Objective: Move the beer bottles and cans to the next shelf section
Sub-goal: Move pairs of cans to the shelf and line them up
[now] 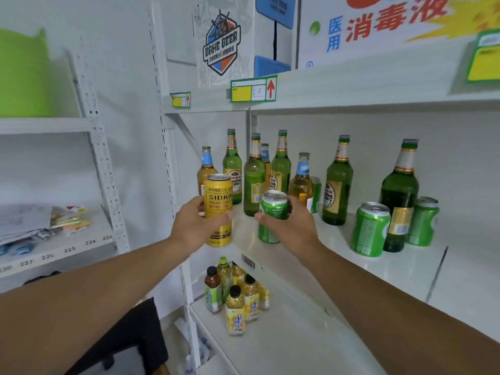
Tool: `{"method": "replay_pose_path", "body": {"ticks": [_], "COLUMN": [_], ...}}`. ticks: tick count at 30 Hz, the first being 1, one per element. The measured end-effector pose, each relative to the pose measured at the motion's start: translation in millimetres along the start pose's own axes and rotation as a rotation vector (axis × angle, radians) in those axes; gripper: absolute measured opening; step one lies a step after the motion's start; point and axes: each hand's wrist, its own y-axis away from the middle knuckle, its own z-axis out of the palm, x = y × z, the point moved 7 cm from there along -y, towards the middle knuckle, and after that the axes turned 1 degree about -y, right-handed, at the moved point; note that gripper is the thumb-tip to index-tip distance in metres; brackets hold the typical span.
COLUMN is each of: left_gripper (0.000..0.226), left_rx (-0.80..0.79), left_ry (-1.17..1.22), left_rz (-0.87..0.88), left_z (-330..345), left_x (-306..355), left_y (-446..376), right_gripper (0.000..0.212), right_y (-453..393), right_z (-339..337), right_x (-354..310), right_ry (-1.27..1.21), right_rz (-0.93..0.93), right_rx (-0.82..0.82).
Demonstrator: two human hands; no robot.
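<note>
- My left hand [193,221] is wrapped round a tall yellow can [218,209], which I'm holding at the front edge of the middle shelf [311,244], at its left end.
- My right hand [286,221] grips a green can [272,215] from behind, thumb on the near side; I cannot tell whether that can is lifted or resting on the shelf.
- Behind both hands a cluster of green and amber beer bottles [254,175] stands in the shelf's left corner.
- Further right stand another green bottle [338,182], a dark green bottle [400,196] and two more green cans [370,230], well apart from the cluster.
- I judge this as mid-carry: two cans in hand, with most of the stock yet to be dealt with.
- Next I'd need to set both cans down upright in the target section, clear of the bottle necks, without tipping anything.
- Soft-drink bottles [235,296] sit on the shelf below, not part of this job.
</note>
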Motion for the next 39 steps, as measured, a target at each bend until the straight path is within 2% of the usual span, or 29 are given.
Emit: {"method": "replay_pose_path", "body": {"ticks": [7, 11, 15, 19, 21, 25, 28, 39], "left_gripper": [0.048, 0.037, 0.048, 0.067, 0.062, 0.056, 0.049, 0.045], "left_rx": [0.0, -0.052, -0.071, -0.086, -0.097, -0.204, -0.288, -0.482], "left_ry": [-0.008, 0.044, 0.061, 0.059, 0.066, 0.122, 0.187, 0.245], "left_rz": [0.042, 0.069, 0.087, 0.125, 0.147, 0.168, 0.156, 0.257], "left_z": [-15, -17, -27, -29, -24, -5, 16, 122], "left_x": [25, 42, 46, 46, 49, 61, 76, 179], "left_y": [42, 62, 83, 112, 130, 166, 190, 276], "right_gripper": [0.071, 0.069, 0.075, 0.069, 0.064, 0.07, 0.068, 0.064], "right_y": [43, 71, 106, 151, 175, 222, 254, 360], "right_z": [-21, -43, -60, -74, -83, -112, -146, -310], "right_x": [-20, -40, -55, -63, -65, -71, -80, -88], "right_ry": [0.006, 0.045, 0.08, 0.156, 0.176, 0.212, 0.258, 0.299], "right_rz": [0.009, 0.001, 0.014, 0.037, 0.067, 0.103, 0.13, 0.191], "right_rx": [0.01, 0.052, 0.114, 0.158, 0.197, 0.275, 0.325, 0.547]}}
